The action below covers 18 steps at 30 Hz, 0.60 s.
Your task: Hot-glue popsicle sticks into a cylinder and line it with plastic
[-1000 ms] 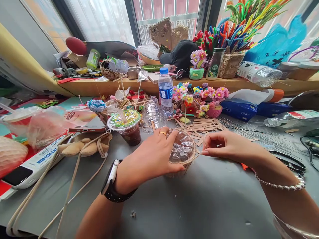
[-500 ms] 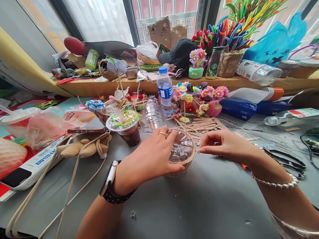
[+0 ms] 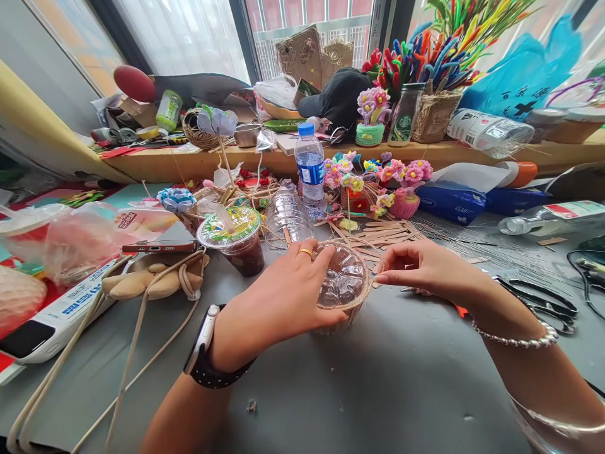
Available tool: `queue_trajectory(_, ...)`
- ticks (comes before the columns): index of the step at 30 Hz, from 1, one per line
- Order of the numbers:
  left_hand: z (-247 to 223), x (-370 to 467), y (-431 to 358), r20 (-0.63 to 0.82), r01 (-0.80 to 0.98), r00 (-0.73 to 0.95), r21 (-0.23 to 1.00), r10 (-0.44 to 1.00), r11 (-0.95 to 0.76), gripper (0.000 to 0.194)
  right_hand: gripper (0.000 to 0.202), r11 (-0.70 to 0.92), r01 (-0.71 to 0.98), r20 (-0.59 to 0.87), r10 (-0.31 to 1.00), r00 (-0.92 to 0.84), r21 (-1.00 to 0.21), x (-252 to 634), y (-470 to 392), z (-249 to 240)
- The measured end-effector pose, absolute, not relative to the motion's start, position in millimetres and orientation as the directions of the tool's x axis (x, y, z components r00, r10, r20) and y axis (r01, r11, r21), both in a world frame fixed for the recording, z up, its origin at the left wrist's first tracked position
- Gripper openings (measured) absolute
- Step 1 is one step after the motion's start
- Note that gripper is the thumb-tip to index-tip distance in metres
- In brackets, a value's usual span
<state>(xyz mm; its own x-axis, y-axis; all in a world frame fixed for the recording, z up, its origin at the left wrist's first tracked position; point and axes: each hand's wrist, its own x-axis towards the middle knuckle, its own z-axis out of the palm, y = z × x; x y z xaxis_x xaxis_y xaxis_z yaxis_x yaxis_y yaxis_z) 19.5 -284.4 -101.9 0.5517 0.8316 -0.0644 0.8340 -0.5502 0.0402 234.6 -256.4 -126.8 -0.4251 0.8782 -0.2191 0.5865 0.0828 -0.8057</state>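
Observation:
An upside-down cut plastic bottle base point(image 3: 344, 277) stands on the grey table, its clear ribbed bottom facing up. Brown twine point(image 3: 365, 295) runs round its upper rim, and thin sticks seem to line its side. My left hand point(image 3: 283, 287), with a ring on one finger, is wrapped over the base from the left, thumb on the near side and fingers on the far side. Just right of the rim, my right hand point(image 3: 416, 268) pinches the twine between thumb and forefinger. The exact grip point is small and partly hidden.
A lidded drink cup point(image 3: 243, 252), a clear bottle lying down point(image 3: 289, 214) and a water bottle point(image 3: 311, 173) stand close behind. Flat wooden sticks point(image 3: 392, 234) and wires spread beyond. Black-handled scissors point(image 3: 543, 302) lie right; a corded bag point(image 3: 142, 284) lies left.
The view has shifted slightly. My right hand's fingers have moved a little at the rim, with thumb and forefinger still pinched. My left hand stays on the bottle base.

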Motion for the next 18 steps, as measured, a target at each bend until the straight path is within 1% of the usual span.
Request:
queue_trajectory(8, -99.7, 21.4, -283.5, -0.102, 0.842, 0.54, 0.051, 0.836, -0.538, 0.068, 0.025, 0.062, 0.547, -0.219, 0.874, -0.433, -0.835, 238.3, -255.7, -131.0)
queue_trajectory(13, -100.0, 20.2, -284.3, -0.085, 0.831, 0.557, 0.075, 0.826, -0.552, 0.067, 0.025, 0.03, 0.508, -0.219, 0.88, -0.421, -0.861, 238.8, -253.3, -133.5)
queue_trajectory(18, -101.8, 18.8, -284.3, -0.07, 0.824, 0.567, 0.072, 0.821, -0.562, 0.066, 0.025, 0.017, 0.486, -0.21, 0.888, -0.409, -0.874, 237.1, -253.2, -133.6)
